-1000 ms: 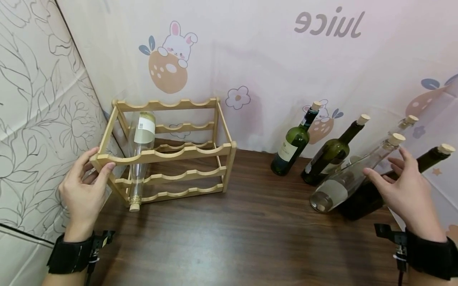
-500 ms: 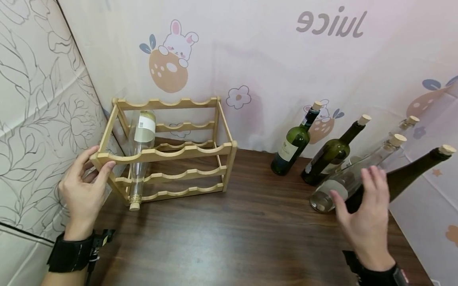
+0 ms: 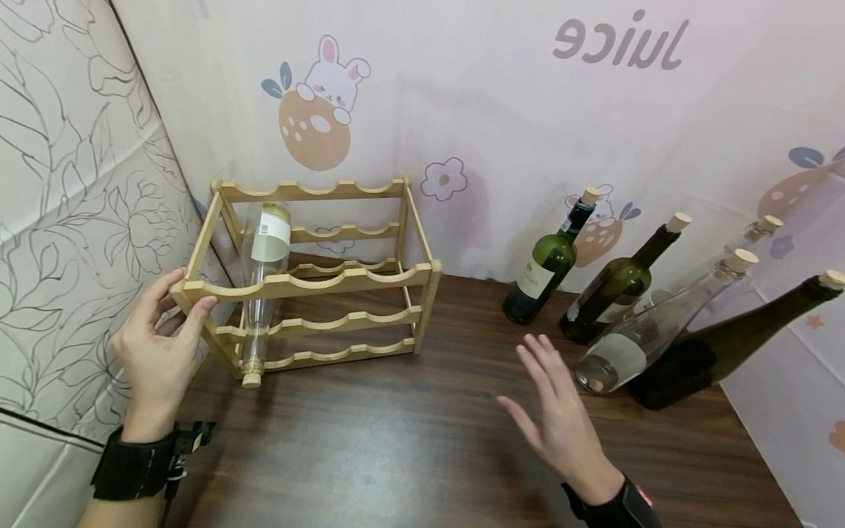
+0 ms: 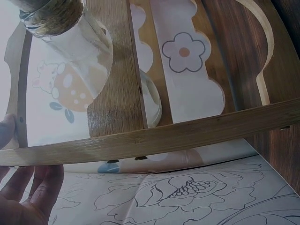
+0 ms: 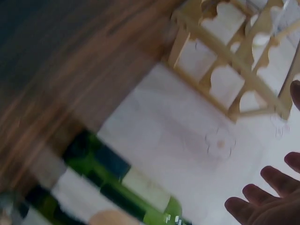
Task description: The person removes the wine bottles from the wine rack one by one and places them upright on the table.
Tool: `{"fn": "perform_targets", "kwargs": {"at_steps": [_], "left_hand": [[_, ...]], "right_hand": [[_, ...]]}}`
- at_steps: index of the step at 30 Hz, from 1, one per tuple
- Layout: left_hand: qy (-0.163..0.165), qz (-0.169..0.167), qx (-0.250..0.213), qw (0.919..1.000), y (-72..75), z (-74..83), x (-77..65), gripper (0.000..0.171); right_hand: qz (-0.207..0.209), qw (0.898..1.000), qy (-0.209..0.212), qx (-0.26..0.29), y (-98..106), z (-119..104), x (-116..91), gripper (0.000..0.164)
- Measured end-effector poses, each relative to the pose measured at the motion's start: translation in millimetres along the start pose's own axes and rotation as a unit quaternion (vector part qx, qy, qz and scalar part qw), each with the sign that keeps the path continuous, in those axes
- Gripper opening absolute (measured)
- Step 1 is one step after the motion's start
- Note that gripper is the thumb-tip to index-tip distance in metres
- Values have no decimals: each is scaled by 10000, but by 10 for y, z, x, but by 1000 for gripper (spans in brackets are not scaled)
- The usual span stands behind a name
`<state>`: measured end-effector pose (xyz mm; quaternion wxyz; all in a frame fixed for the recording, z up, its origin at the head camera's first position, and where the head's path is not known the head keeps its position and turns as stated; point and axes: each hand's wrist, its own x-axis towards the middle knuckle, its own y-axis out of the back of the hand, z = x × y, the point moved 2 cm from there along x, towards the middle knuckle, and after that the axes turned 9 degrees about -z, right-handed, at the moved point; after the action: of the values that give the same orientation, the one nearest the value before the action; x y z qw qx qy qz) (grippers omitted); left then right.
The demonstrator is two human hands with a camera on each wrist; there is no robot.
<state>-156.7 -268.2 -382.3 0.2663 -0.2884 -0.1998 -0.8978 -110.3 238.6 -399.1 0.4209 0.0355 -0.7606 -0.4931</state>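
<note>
My left hand point(image 3: 158, 337) grips the front left corner of a wooden wine rack point(image 3: 343, 282), its thumb on the front rail. In the left wrist view its fingers point(image 4: 47, 183) curl around the corner post. A clear glass bottle point(image 3: 267, 249) with a pale label lies in the rack's leftmost slot, its cork point(image 3: 251, 380) pointing toward me. My right hand point(image 3: 561, 422) hangs over the table with fingers spread, holding nothing. Nearest to it stand a clear corked bottle point(image 3: 620, 356) and a dark corked bottle point(image 3: 700, 359).
Two green corked wine bottles, one with a cream label point(image 3: 535, 279) and one darker point(image 3: 610, 290), stand toward the back. Another clear bottle point(image 3: 752, 233) is partly hidden behind the front clear one. Printed cloth point(image 3: 488, 95) hangs behind the brown wooden table point(image 3: 409, 440).
My right hand has moved left, away from the bottles at the right, to over the middle of the table. The left hand keeps its grip on the rack.
</note>
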Motion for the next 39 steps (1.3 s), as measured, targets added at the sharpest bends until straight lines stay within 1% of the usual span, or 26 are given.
{"fn": "perform_targets", "kwargs": {"at_steps": [4, 9, 13, 17, 21, 26, 29, 32, 36, 39], "left_hand": [[-17, -6, -10, 10000, -4, 1, -7, 49], [39, -7, 68, 10000, -7, 1, -8, 49], [39, 20, 52, 10000, -14, 11, -5, 48], [7, 4, 61, 10000, -18, 20, -6, 48], [12, -14, 52, 10000, -12, 30, -9, 48], [75, 21, -27, 10000, -7, 25, -7, 48], [45, 52, -27, 10000, -2, 1, -9, 48], [8, 89, 99, 9999, 3, -6, -10, 49], [15, 89, 189, 9998, 0, 16, -7, 49], [32, 26, 182, 9998, -3, 36, -6, 48]], "right_hand": [[-467, 9987, 150, 142, -163, -101, 25, 71], [-973, 9943, 325, 286, -359, -249, 103, 69], [-1180, 9906, 615, 320, -514, -386, 182, 67], [-1276, 9873, 894, 313, -652, -512, 278, 64], [-1316, 9852, 1051, 322, -764, -620, 403, 65], [-1281, 9830, 1282, 294, -907, -744, 613, 72], [-1296, 9808, 1438, 252, -1012, -826, 732, 75], [-1307, 9785, 1577, 224, -1117, -912, 821, 75], [-1286, 9770, 1690, 194, -1238, -1015, 928, 73], [-1258, 9770, 1717, 149, -1306, -1082, 1018, 72]]}}
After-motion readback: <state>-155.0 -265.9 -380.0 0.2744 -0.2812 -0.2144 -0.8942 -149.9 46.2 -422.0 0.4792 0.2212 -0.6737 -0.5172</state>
